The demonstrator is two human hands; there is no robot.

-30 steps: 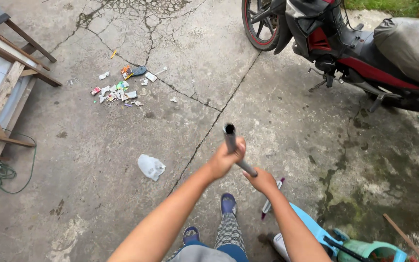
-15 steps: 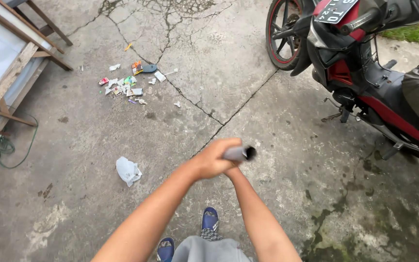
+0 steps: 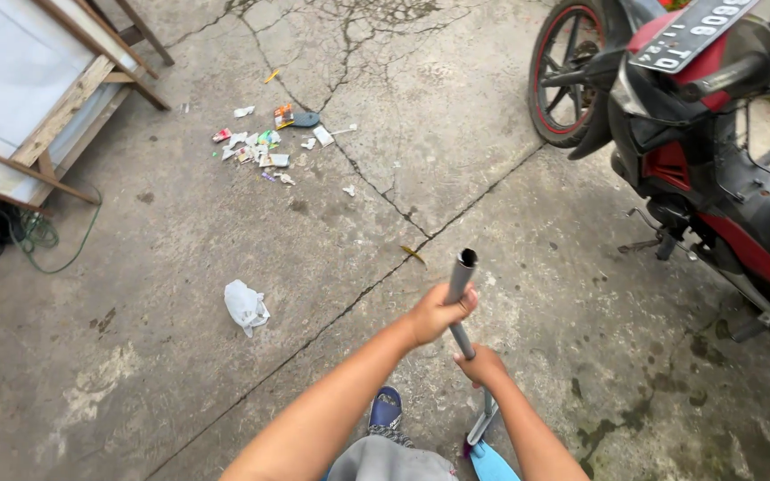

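Both my hands grip a grey metal broom handle (image 3: 459, 283) that stands nearly upright in front of me. My left hand (image 3: 435, 313) wraps around it near the open top end. A little lower, my right hand (image 3: 481, 364) is closed on the same pole. Its lower end (image 3: 483, 426) reaches down toward the concrete beside my blue sandal (image 3: 386, 408). A crumpled white plastic bag (image 3: 246, 305) lies on the ground to my left. Farther away sits a small pile of colourful litter (image 3: 265, 147).
A red and black motorbike (image 3: 688, 134) is parked at the right, its rear wheel (image 3: 566, 76) close by. A wooden-framed panel (image 3: 42, 98) leans at the upper left, with green cord (image 3: 37, 233) below it. Cracks run across the concrete (image 3: 385, 200). A light blue object (image 3: 492, 463) shows at the bottom edge.
The handle has swung from pointing at the camera back to nearly upright, and my right hand has come out from under my left arm. The view shifted left, bringing the motorbike closer.
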